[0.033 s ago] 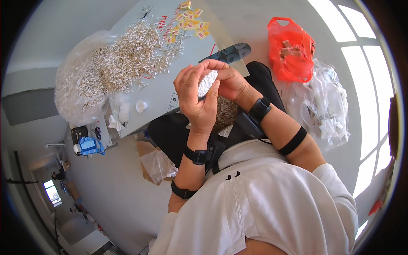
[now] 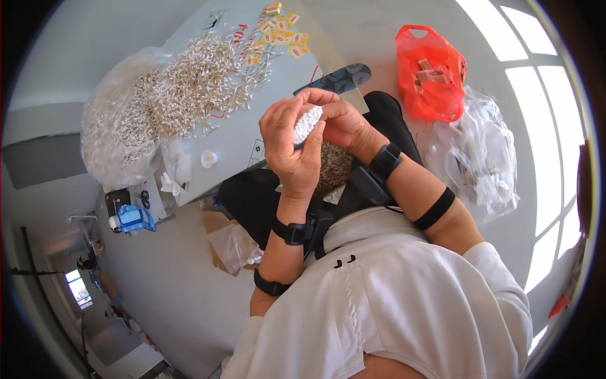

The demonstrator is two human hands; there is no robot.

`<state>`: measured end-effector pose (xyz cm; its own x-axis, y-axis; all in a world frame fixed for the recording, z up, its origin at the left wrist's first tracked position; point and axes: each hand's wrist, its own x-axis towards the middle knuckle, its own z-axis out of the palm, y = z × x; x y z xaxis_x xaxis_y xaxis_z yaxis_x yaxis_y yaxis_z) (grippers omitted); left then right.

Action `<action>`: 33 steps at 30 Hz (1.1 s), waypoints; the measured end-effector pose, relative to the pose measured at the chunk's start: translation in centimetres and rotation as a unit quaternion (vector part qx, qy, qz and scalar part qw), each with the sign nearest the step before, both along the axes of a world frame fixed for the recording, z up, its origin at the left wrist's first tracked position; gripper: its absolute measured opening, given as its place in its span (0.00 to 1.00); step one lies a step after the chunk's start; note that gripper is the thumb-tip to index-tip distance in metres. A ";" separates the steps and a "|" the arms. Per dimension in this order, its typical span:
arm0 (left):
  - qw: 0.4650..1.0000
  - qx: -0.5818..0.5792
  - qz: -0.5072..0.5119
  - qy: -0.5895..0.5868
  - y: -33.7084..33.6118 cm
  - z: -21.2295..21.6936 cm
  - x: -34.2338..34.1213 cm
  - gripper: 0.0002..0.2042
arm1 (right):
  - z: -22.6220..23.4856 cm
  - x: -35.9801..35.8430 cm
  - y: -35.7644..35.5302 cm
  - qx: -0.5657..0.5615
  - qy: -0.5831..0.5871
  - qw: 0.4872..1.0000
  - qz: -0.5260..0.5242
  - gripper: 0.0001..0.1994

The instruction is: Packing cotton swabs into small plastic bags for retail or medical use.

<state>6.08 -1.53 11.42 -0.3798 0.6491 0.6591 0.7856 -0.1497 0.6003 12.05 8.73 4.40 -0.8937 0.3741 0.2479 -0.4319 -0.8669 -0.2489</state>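
Observation:
A tight bundle of cotton swabs [image 2: 307, 125] sits between my two hands, its white tips facing up toward me. My left hand [image 2: 290, 139] wraps round the bundle's left side, with the thumb along its near edge. On the far right side, my right hand [image 2: 338, 120] closes its fingers round the same bundle. The swab sticks are mostly hidden by my fingers. Below my hands, more cotton swabs [image 2: 334, 167] lie massed in my lap. A large loose heap of cotton swabs [image 2: 189, 82] covers the table to the left, partly spilling from a clear plastic bag [image 2: 98, 136].
Small yellow packets [image 2: 278, 35] lie at the table's far end. A white round cap [image 2: 209, 158] rests near the table's front edge. On the right stand a red plastic bag [image 2: 442, 95] and clear plastic bags [image 2: 483, 151]. A cardboard box [image 2: 221, 252] with clear plastic is below left.

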 end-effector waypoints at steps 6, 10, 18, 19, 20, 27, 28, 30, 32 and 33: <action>0.999 -0.037 -0.033 0.014 0.0 -0.2 0.0 0.19 | -2.1 0.5 1.4 0.029 -0.046 0.998 -0.023 0.14; 0.998 -0.045 -0.041 0.025 0.1 -0.8 -0.3 0.18 | -2.5 0.8 1.8 0.050 -0.077 0.995 -0.040 0.13; 0.997 -0.063 -0.034 0.009 -0.1 -1.4 -0.4 0.17 | -2.1 1.4 1.9 0.058 -0.097 0.992 -0.056 0.14; 0.998 -0.062 -0.030 -0.005 -0.1 -1.4 -0.5 0.17 | -2.2 1.5 1.8 0.055 -0.100 0.992 -0.053 0.14; 0.998 -0.061 -0.026 -0.019 -0.1 -1.4 -0.5 0.17 | -2.2 1.5 1.8 0.055 -0.099 0.992 -0.052 0.14; 0.997 -0.056 -0.004 -0.043 -0.6 -1.8 -1.1 0.16 | -2.8 1.5 1.6 0.038 -0.123 0.990 -0.055 0.13; 0.997 -0.061 0.001 -0.040 -0.6 -1.8 -1.2 0.16 | -3.0 1.5 1.6 0.031 -0.126 0.990 -0.057 0.13; 0.997 -0.066 0.007 -0.036 -0.7 -1.8 -1.3 0.15 | -3.4 1.6 1.5 0.023 -0.135 0.989 -0.058 0.13; 0.997 -0.060 0.007 -0.039 -0.7 -1.7 -1.4 0.15 | -3.7 1.6 1.4 0.016 -0.143 0.988 -0.059 0.13; 0.997 -0.059 0.007 -0.039 -0.7 -1.7 -1.4 0.15 | -3.8 1.6 1.3 0.007 -0.145 0.988 -0.055 0.13</action>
